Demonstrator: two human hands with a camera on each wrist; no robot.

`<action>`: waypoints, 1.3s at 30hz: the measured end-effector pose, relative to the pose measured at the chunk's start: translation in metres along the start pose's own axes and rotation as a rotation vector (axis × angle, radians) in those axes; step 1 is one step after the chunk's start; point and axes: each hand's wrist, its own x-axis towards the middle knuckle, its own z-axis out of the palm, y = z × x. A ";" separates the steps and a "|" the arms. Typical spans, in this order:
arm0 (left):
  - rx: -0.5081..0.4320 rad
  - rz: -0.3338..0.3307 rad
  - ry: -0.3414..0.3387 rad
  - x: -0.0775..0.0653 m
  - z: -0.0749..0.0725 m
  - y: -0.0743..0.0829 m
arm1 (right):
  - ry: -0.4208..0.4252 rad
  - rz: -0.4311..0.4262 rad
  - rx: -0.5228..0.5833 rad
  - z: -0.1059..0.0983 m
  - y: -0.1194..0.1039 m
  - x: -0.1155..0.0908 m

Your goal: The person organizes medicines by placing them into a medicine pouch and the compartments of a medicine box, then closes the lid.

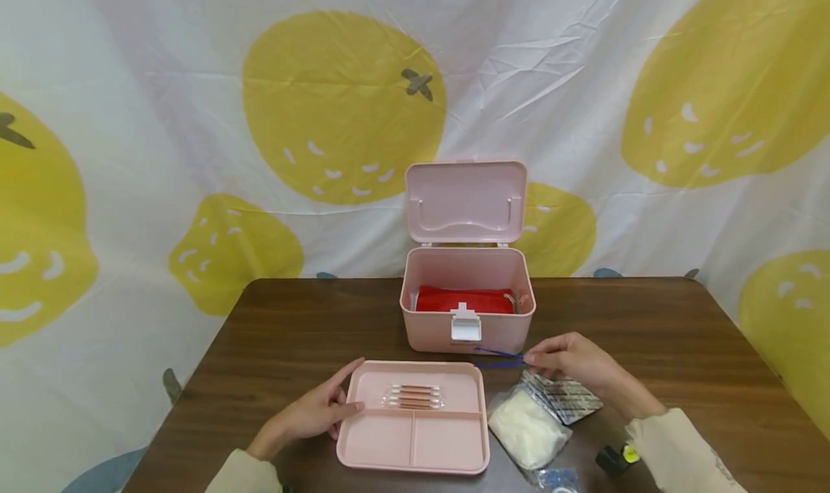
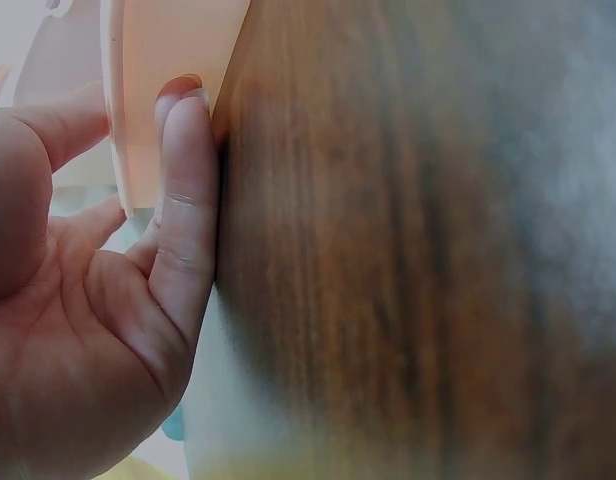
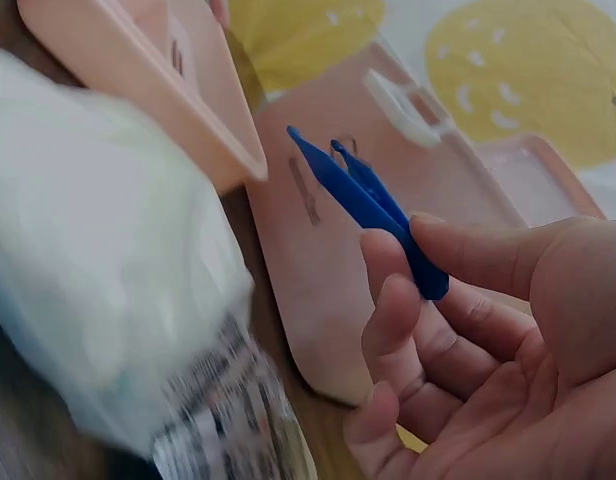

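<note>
Between thumb and fingertips, my right hand [image 1: 573, 363] pinches blue plastic tweezers [image 3: 363, 205] near their joined end. Their two tips point away from the hand, to the left in the head view. My left hand [image 1: 314, 409] grips the left side of a pink divided tray [image 1: 450, 441], thumb over the rim and fingers along the outer wall. A clear packet of cotton swabs [image 1: 413, 396] lies in the tray's long rear compartment; the two front compartments hold nothing. Behind the tray stands a pink box [image 1: 421, 334] with its lid raised and a red pouch [image 1: 463, 300] inside.
Right of the tray lie a bag of white cotton [image 1: 528, 428] and a silver printed packet [image 1: 567, 398]. Closer to me are a small blue-and-clear packet [image 1: 559, 478] and a black item with a yellow part [image 1: 612, 460]. A patterned curtain [image 1: 363, 241] hangs behind the table.
</note>
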 end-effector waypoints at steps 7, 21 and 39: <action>0.019 0.012 -0.002 0.002 -0.001 -0.002 | -0.111 -0.044 0.072 0.024 -0.011 0.005; 0.006 0.013 0.005 0.002 0.002 -0.002 | -0.171 -0.030 0.010 0.081 -0.028 0.030; 0.017 0.011 0.000 0.000 0.000 -0.002 | -0.178 -0.070 -0.038 0.121 -0.044 0.050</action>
